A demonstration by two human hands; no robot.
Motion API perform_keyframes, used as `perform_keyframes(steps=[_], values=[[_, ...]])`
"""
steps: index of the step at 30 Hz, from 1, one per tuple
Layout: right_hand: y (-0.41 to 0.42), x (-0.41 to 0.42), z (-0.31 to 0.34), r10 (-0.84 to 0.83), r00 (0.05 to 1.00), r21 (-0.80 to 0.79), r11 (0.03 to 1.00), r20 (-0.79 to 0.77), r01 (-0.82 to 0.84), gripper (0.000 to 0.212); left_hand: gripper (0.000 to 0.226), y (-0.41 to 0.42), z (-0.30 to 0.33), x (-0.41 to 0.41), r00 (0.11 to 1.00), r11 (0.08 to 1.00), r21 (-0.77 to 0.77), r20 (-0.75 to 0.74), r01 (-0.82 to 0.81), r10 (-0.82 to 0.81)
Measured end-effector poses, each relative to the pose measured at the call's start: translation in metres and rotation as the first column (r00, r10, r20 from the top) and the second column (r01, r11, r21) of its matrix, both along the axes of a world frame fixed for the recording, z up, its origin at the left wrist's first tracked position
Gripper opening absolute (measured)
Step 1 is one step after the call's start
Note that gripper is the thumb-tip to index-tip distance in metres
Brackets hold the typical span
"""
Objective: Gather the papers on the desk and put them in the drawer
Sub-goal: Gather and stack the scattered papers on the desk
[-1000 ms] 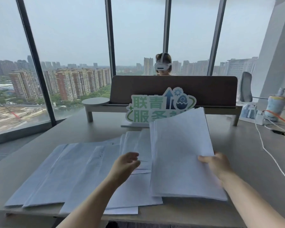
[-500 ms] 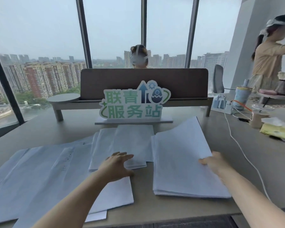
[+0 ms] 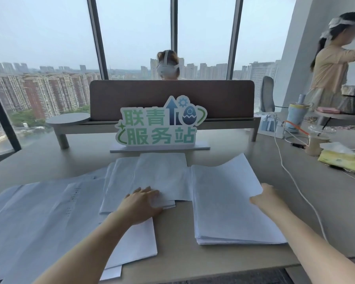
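Observation:
A thick stack of white papers lies on the desk at the right. My right hand holds its right edge, thumb over the top sheet, with that edge slightly lifted. Loose white sheets overlap in the middle. My left hand rests flat on their near edge with fingers spread. More sheets fan out to the left, down to the desk's front edge. No drawer is in view.
A green-lettered sign stands behind the papers, in front of a brown divider. A white cable runs along the right. A tissue pack, cups and a charger sit far right. One person sits behind the divider; another stands at right.
The stack in my right hand has come down from tilted to nearly flat on the desk. My left hand has moved forward and landed on the middle sheets. The view has turned to the right.

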State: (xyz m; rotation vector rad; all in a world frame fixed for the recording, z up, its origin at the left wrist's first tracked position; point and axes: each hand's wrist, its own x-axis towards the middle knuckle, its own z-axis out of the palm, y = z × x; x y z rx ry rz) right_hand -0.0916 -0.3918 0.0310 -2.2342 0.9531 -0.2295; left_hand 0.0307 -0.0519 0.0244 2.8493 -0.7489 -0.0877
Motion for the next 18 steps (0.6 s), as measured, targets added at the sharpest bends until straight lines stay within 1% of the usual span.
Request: perform_keyframes(steps=[3, 5, 7, 8, 10, 12, 13, 16, 18], values=[[0.006, 0.002, 0.002, -0.032, 0.990, -0.217, 0.976, -0.136, 0.002, 0.026, 0.059, 0.001, 0.000, -0.004, 1.000, 1.000, -0.010, 0.026, -0.003, 0.003], [0.015, 0.004, 0.006, -0.064, 0.975, -0.378, 0.926, -0.214, -0.022, 0.033, 0.057, 0.003, -0.002, -0.005, 0.999, 0.998, -0.048, 0.020, -0.032, 0.033], [0.029, 0.009, 0.011, -0.021, 0.972, -0.483, 0.870, -0.234, -0.098, 0.044, 0.053, 0.007, -0.004, -0.003, 0.995, 0.989, -0.109, 0.009, -0.102, 0.104], [0.040, 0.013, 0.013, 0.044, 0.973, -0.511, 0.846, -0.224, -0.156, 0.048, 0.052, 0.011, -0.005, -0.001, 0.989, 0.979, -0.139, 0.004, -0.147, 0.149], [0.065, 0.022, 0.015, 0.252, 0.950, -0.535, 0.785, -0.184, -0.312, 0.052, 0.049, 0.020, -0.007, 0.003, 0.969, 0.955, -0.170, 0.000, -0.242, 0.246], [0.097, 0.029, 0.015, 0.469, 0.873, -0.507, 0.724, -0.136, -0.468, 0.052, 0.049, 0.030, -0.007, 0.005, 0.942, 0.930, -0.157, -0.008, -0.333, 0.336], [0.112, 0.033, 0.014, 0.550, 0.825, -0.492, 0.686, -0.132, -0.536, 0.052, 0.051, 0.036, -0.007, 0.007, 0.927, 0.915, -0.152, -0.018, -0.373, 0.375], [0.151, 0.048, 0.011, 0.688, 0.699, -0.507, 0.539, -0.196, -0.672, 0.054, 0.054, 0.052, -0.005, 0.008, 0.885, 0.870, -0.158, -0.066, -0.466, 0.462], [0.171, 0.059, 0.008, 0.718, 0.654, -0.512, 0.479, -0.239, -0.713, 0.055, 0.055, 0.060, -0.002, 0.008, 0.861, 0.845, -0.167, -0.084, -0.508, 0.502]])
